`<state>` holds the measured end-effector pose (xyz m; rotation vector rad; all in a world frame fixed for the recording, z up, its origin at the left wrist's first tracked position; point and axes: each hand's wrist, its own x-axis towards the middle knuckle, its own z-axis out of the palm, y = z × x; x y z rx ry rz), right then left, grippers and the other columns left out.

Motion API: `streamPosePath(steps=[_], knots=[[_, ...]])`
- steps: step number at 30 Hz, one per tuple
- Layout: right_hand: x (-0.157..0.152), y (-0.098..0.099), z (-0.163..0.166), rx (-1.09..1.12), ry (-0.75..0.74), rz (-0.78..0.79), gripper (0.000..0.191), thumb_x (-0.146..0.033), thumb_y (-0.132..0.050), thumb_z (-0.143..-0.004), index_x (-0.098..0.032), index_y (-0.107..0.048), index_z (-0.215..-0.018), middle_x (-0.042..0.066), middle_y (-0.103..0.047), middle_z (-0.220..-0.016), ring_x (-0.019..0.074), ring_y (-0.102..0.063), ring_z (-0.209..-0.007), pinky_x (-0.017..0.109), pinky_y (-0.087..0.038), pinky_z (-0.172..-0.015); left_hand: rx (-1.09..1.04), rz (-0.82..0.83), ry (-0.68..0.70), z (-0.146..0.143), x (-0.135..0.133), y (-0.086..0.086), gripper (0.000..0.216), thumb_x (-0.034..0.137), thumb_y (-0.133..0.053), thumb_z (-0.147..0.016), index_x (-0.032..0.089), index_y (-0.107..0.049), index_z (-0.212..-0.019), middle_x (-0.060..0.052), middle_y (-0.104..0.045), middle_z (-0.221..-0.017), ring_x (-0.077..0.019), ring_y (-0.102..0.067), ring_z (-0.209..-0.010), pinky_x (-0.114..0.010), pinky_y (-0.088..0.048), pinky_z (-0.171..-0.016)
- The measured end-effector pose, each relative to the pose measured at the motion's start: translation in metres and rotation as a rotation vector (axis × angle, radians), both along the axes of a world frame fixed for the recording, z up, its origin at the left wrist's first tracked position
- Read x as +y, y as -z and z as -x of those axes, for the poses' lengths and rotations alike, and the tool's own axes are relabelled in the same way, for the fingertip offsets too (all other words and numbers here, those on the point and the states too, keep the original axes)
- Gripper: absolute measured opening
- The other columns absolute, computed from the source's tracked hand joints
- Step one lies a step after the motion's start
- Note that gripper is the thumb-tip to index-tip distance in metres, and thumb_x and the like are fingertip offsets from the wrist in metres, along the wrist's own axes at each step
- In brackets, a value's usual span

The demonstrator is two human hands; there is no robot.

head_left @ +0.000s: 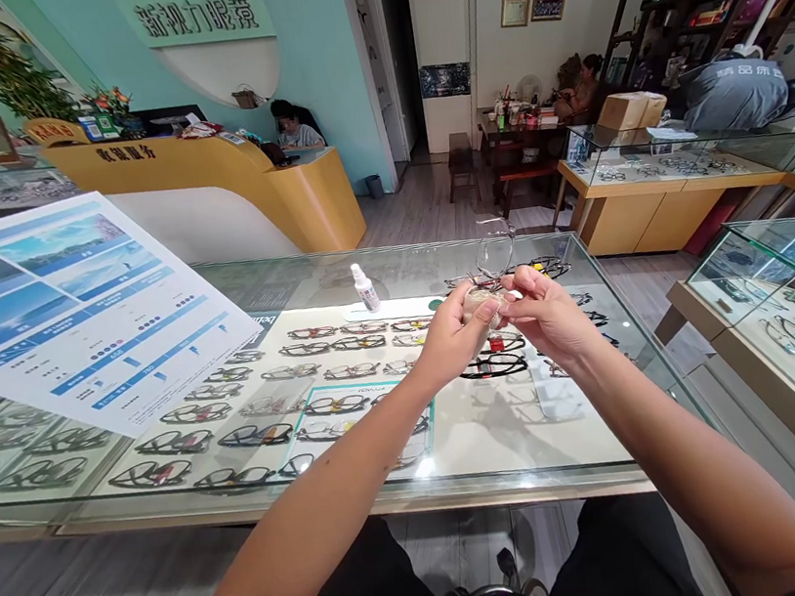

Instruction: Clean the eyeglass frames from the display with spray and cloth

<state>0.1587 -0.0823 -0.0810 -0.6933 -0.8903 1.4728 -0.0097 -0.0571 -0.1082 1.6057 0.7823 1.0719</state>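
Over the glass display case, both my hands are closed close together. Fingers of my left hand (458, 334) press a crumpled beige cloth (478, 302). My right hand (544, 312) pinches at a pair of thin-rimmed eyeglasses (496, 250), and its fingertips meet the cloth. One clear lens rises above the hands; the rest of the eyeglasses is hidden by cloth and fingers. A white spray bottle (365, 289) stands upright on the glass, left of my hands. Dark-framed eyeglasses (497, 365) lie below the hands.
The glass display case (541, 477) holds rows of eyeglasses. A printed sheet (96, 316) stands tilted at left. More display cases (755, 317) flank the right side. Behind are a yellow counter (310, 202) with a seated person (300, 132), and another person (580, 95) at a table.
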Motion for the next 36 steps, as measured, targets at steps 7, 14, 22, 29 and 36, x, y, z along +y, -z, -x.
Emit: streamPosePath(steps=[7, 14, 22, 29, 36], knots=[[-0.001, -0.001, 0.0, -0.004, -0.017, -0.013, 0.059, -0.01, -0.096, -0.057, -0.022, -0.041, -0.072, -0.004, -0.054, -0.089, 0.0106, -0.051, -0.073, 0.027, -0.049, -0.065, -0.037, 0.008, 0.046, 0.0, 0.001, -0.001, 0.056, 0.072, -0.071, -0.093, 0.019, -0.056, -0.103, -0.004, -0.072, -0.092, -0.0144, -0.059, -0.075, -0.026, -0.043, -0.064], [-0.003, -0.001, 0.001, -0.089, -0.014, -0.047, 0.056, -0.018, -0.098, -0.061, -0.023, -0.043, -0.071, -0.004, -0.051, -0.083, 0.0116, -0.048, -0.073, 0.028, -0.05, -0.072, -0.045, -0.027, 0.01, 0.001, 0.003, -0.002, 0.054, 0.071, -0.072, -0.093, 0.021, -0.053, -0.094, 0.001, -0.063, -0.079, -0.0101, -0.046, -0.062, -0.025, -0.039, -0.059], [-0.002, 0.003, 0.003, -0.12, 0.008, -0.094, 0.06, -0.025, -0.102, -0.061, -0.024, -0.042, -0.072, -0.004, -0.052, -0.081, 0.0138, -0.053, -0.075, 0.031, -0.05, -0.074, -0.14, 0.025, 0.039, -0.001, 0.005, -0.001, 0.056, 0.071, -0.076, -0.09, 0.02, -0.056, -0.097, 0.0, -0.068, -0.081, -0.0134, -0.063, -0.072, -0.026, -0.051, -0.068], [-0.002, 0.002, 0.004, -0.139, 0.058, -0.093, 0.067, -0.031, -0.104, -0.059, -0.024, -0.039, -0.072, -0.005, -0.057, -0.082, 0.0143, -0.063, -0.072, 0.033, -0.05, -0.074, -0.178, 0.055, 0.029, 0.0, 0.008, -0.002, 0.057, 0.072, -0.078, -0.088, 0.02, -0.056, -0.094, -0.002, -0.071, -0.083, -0.0138, -0.066, -0.074, -0.026, -0.052, -0.068], [-0.002, 0.0, 0.004, -0.144, 0.077, -0.098, 0.07, -0.032, -0.106, -0.059, -0.023, -0.037, -0.071, -0.006, -0.054, -0.081, 0.0137, -0.065, -0.071, 0.033, -0.048, -0.075, -0.194, 0.093, 0.069, 0.002, 0.012, 0.0, 0.056, 0.07, -0.079, -0.089, 0.019, -0.058, -0.098, -0.004, -0.075, -0.088, -0.0149, -0.07, -0.078, -0.025, -0.054, -0.07]])
